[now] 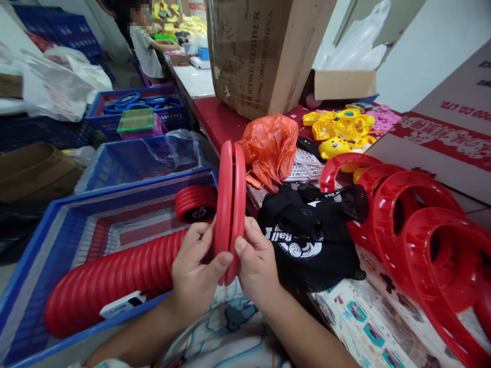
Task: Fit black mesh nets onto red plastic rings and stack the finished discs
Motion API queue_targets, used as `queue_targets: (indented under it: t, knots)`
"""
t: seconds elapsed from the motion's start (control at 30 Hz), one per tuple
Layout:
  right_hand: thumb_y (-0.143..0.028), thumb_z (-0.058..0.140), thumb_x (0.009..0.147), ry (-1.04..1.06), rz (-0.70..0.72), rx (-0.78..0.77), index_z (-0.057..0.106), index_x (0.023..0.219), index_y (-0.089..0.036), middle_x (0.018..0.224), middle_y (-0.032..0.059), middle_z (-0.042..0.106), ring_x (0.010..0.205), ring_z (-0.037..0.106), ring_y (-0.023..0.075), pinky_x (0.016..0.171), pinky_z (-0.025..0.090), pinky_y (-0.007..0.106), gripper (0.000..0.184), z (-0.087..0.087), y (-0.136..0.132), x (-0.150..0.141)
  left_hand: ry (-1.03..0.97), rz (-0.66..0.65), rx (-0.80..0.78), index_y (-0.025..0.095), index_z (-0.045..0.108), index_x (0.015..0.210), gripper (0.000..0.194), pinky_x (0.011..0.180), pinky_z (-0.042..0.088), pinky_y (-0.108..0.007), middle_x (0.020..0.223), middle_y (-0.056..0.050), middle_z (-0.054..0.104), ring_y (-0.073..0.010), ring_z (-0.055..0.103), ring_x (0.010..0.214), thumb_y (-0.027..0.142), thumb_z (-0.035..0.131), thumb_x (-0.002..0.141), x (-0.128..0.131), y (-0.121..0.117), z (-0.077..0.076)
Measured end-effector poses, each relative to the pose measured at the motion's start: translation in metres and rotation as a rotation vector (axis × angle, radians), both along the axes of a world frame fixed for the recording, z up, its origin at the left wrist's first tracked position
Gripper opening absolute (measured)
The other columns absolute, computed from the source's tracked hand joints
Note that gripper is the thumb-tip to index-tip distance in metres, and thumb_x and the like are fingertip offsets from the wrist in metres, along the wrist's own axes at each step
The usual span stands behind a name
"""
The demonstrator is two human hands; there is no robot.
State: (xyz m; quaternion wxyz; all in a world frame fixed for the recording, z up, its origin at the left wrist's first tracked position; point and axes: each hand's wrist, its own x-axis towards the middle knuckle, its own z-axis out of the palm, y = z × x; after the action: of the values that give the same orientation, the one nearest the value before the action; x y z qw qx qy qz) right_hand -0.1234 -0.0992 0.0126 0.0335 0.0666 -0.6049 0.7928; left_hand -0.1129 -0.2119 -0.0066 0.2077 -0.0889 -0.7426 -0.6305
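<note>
Two red plastic ring-shaped halves (239, 199) stand on edge in front of me, face to face. A dark gap shows between them near the top. My left hand (199, 263) grips the left half, its thumb lying across the lower edge. My right hand (258, 258) pinches the right half, thumb near the seam. Behind my left hand, a long row of red rings (115, 273) lies in a blue crate (57, 204), along with a short stack of red rings (195, 202). Loose red half rings (414, 230) with ribbed insides are piled at the right.
A black mesh bag (307, 240) and an orange plastic bag (270, 145) lie beside my right hand. Yellow plastic parts (341, 128) sit behind them. A tall cardboard carton (249, 56) stands on the red table. Another person (148, 51) sits at the far left.
</note>
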Motion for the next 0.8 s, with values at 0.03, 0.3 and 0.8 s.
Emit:
queue_targets:
  t: [0.03,0.3,0.8]
  knots:
    - [-0.049,0.06,0.086,0.0,0.001,0.009,0.07,0.116,-0.028,0.097,0.0038,0.053,0.093,0.05,0.0197,0.087,0.044,0.033,0.038,-0.0004,0.0,0.0001,-0.009,0.001,0.007,0.023,0.067,0.115,0.042,0.08,0.048,-0.029,0.096,-0.003,0.056,-0.0169,0.054,0.09,0.05,0.063,0.083,0.0002,0.0007,0.001]
    - [-0.049,0.061,0.086,-0.023,-0.013,-0.007,0.071,0.111,-0.027,0.097,0.0042,0.053,0.093,0.051,0.0198,0.087,0.045,0.033,0.035,0.0002,-0.0006,0.0017,-0.016,-0.034,0.045,0.024,0.068,0.115,0.041,0.081,0.047,-0.028,0.096,-0.003,0.055,-0.0165,0.054,0.09,0.05,0.062,0.083,-0.0003,0.0023,0.0051]
    - [-0.046,0.062,0.085,-0.057,-0.024,-0.022,0.072,0.108,-0.028,0.095,0.003,0.051,0.091,0.051,0.0188,0.086,0.046,0.033,0.031,-0.0032,0.0002,0.0001,-0.054,-0.035,0.047,0.023,0.068,0.116,0.043,0.079,0.047,-0.029,0.094,-0.004,0.055,-0.0168,0.053,0.087,0.052,0.06,0.084,-0.0001,0.0055,0.0056]
